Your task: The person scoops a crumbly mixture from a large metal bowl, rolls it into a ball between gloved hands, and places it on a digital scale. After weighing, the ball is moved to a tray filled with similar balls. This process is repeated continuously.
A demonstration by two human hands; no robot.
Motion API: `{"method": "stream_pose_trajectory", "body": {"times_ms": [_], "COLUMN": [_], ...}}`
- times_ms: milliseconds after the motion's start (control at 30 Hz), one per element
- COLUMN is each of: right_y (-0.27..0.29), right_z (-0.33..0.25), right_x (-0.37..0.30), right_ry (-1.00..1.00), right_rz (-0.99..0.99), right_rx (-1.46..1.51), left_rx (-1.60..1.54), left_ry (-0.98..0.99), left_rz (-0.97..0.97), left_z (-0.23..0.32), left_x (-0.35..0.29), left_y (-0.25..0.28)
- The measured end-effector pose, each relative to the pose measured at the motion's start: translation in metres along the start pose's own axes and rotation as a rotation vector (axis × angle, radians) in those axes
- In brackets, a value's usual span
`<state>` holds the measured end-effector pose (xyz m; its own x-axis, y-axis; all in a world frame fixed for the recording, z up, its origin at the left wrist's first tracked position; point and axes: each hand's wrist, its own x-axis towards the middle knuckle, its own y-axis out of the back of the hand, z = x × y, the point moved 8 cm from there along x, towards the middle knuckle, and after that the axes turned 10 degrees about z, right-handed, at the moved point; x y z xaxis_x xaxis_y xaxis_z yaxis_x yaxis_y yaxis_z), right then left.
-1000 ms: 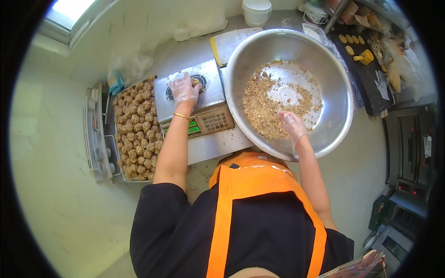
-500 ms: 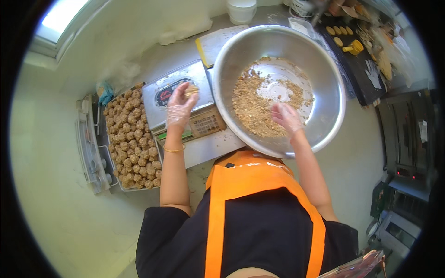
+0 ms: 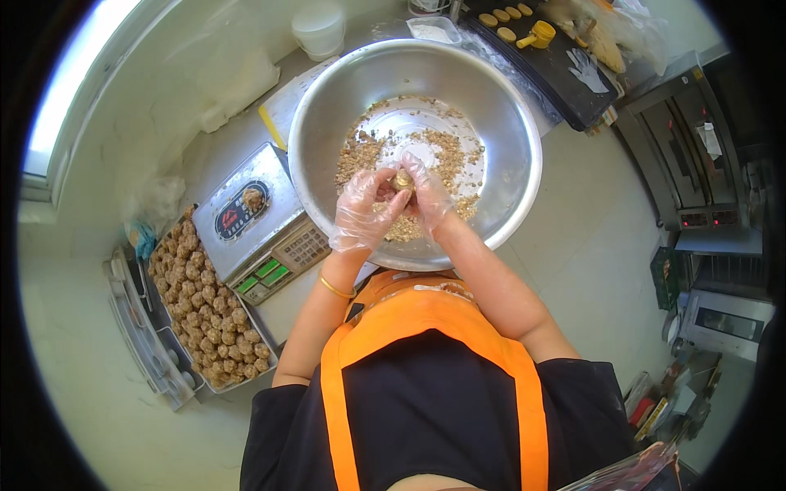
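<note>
My left hand (image 3: 366, 205) and my right hand (image 3: 428, 195), both in clear plastic gloves, meet over a wide steel basin (image 3: 517, 123). Between them they grip a small ball of nut mixture (image 3: 402, 180), partly covered by the fingers. Loose, crumbly nut mixture (image 3: 359, 155) lies spread over the basin's bottom. To the left stands a digital kitchen scale (image 3: 237, 176) with a small lump of mixture (image 3: 252, 199) on its steel plate. Farther left, a tray (image 3: 268, 341) is heaped with several rows of similar round balls.
A white bucket (image 3: 319, 31) stands behind the basin, and a tub of white powder (image 3: 432, 30) is beyond its rim. A dark tray at the back right carries flat round cakes, a yellow scoop (image 3: 538, 34) and a glove (image 3: 586, 70). An oven (image 3: 684, 155) stands at the right.
My left hand has left the scale, where a lump now lies. Both hands have come together over the basin around a ball. The whole view has shifted.
</note>
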<state>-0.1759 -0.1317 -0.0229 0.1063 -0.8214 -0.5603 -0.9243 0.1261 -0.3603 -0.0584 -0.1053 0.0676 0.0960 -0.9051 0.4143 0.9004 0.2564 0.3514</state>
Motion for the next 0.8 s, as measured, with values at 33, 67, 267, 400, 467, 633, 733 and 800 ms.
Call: {"method": "stream_pose_trajectory", "body": {"times_ms": [33,67,267,400,467,633,733,800], "right_y": [0.004,0.006,0.017,0.015,0.015,0.014,0.011,0.007], "right_z": [0.0,-0.001,0.012,0.005,0.007,0.012,0.017,0.019], "right_x": [-0.002,-0.002,0.009,-0.001,0.001,0.001,0.001,0.002], "right_ry": [0.006,0.062,0.181,0.147,0.089,-0.033,-0.112,-0.118], "right_rz": [0.025,0.037,0.122,0.154,0.097,0.005,0.02,-0.058], "right_rx": [-0.021,0.015,0.289,0.304,0.301,0.247,0.266,0.326], "left_rx": [0.03,0.053,0.116,0.098,0.027,-0.037,-0.073,-0.233], "left_ry": [-0.055,-0.073,-0.173,-0.173,-0.095,0.231,0.373,0.521], "left_rz": [0.005,0.013,0.04,0.05,0.047,0.002,-0.056,-0.037], "left_z": [0.004,0.004,0.014,0.02,0.017,-0.006,-0.032,-0.043], "left_x": [-0.001,-0.002,-0.005,-0.005,-0.004,-0.004,-0.009,-0.015], "left_y": [-0.003,-0.006,-0.02,-0.018,-0.016,-0.015,-0.021,-0.024]}}
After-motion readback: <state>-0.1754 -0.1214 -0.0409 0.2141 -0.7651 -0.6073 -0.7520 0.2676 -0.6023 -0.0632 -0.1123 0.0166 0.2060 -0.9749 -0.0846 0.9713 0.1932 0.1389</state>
